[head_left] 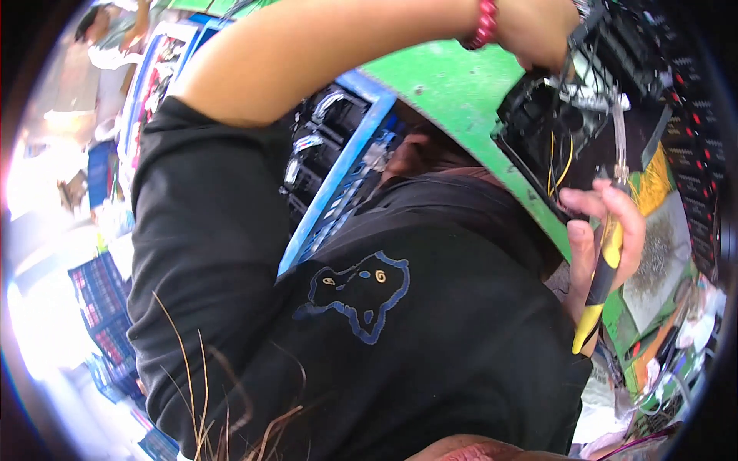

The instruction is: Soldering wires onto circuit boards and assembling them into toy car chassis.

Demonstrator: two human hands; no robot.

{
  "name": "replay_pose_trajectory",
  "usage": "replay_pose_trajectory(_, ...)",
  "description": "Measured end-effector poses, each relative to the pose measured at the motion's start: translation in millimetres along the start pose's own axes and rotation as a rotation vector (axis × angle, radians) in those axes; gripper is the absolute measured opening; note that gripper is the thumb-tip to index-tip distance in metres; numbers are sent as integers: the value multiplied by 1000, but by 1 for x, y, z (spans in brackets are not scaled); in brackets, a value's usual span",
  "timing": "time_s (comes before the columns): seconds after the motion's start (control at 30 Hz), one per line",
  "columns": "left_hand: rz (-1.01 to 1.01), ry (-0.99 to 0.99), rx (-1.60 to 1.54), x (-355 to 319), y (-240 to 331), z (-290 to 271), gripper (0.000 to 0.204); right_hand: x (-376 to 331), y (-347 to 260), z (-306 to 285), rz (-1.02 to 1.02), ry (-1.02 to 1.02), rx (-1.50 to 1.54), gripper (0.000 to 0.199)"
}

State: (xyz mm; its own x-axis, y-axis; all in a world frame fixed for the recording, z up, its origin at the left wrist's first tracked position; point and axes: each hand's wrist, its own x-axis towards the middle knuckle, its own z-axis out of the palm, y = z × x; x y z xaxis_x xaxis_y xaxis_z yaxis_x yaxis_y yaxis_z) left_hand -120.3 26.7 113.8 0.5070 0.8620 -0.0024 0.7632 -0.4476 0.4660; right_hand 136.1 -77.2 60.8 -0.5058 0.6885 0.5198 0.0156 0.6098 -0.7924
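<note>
Right hand wrapped around yellow-black screwdriver just below black wired assembly; left hand gripping assembly's top edge.

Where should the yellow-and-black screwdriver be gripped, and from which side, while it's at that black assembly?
Probably by its thick yellow-and-black handle, where the right hand already wraps the screwdriver. Come from the lower, table-edge side: the shaft points up into the black assembly, which the left hand holds from above, so that end is crowded.

Black device and green bench edge crowding both hands, blue crate beside.
</note>
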Motion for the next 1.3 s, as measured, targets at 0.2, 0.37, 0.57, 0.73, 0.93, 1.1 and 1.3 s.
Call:
replay_pose_trajectory(0.2, -300, 170, -402, -111, -4, -43, 22, 33, 20, 54, -318, -49, 83, 55)
replay_pose_trajectory(0.37, -350, 256, -46, -177, -25, -66, 20, 41, 16, 64, -344, -129, 191, 56)
replay_pose_trajectory(0.57, -873, 682, -258, -369, -93, -21, 36, 13, 59, 42, -53, -29, -122, 40)
replay_pose_trajectory(0.73, -1542, 242, 515, -525, -118, 117, 54, -24, 83, 22, 175, -19, -252, 35)
replay_pose_trajectory(0.93, -1792, 171, -30, -617, -78, 343, 48, -23, 89, 42, 264, -33, -111, 34)
replay_pose_trajectory(1.1, -1974, 312, -230, -554, -90, 421, 56, -17, 76, 51, 306, 2, -166, 34)
replay_pose_trajectory(1.3, -2230, 9, -346, -519, -146, 470, 44, -22, 75, 60, 322, 38, -223, 36)
